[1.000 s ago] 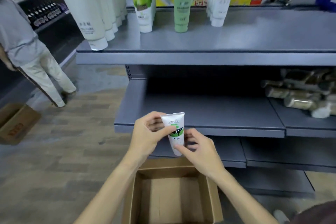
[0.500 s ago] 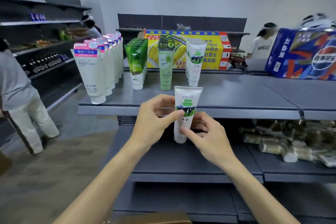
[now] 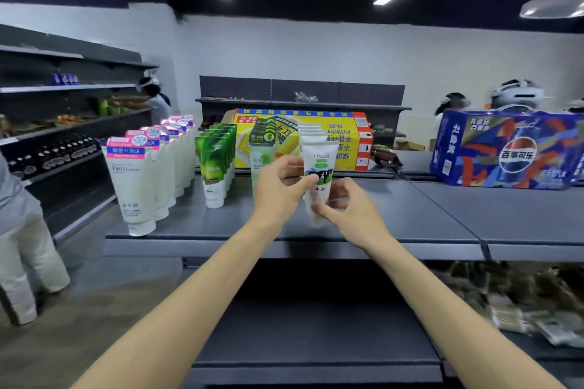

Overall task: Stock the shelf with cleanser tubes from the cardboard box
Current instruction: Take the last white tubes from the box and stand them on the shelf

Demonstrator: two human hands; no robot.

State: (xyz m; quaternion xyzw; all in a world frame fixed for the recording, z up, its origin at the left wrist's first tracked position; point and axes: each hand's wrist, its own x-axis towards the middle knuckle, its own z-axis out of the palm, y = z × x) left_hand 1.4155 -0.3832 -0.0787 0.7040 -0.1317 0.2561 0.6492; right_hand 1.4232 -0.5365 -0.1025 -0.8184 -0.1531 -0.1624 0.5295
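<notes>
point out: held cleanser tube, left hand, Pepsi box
held cleanser tube (image 3: pixel 319 164): head view, printed front label.
left hand (image 3: pixel 279 188): head view, back of the hand.
Pepsi box (image 3: pixel 508 148): head view, front face.

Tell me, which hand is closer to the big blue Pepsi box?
The right hand. It pinches the low end of the white tube, on the side toward the Pepsi box. The left hand grips the tube's far side, farther from it.

Counted two hands (image 3: pixel 281 186), one tube (image 3: pixel 319 174) held, four rows of tubes (image 3: pixel 177 164) on the shelf (image 3: pixel 410 221), two boxes (image 3: pixel 508 148).
</notes>
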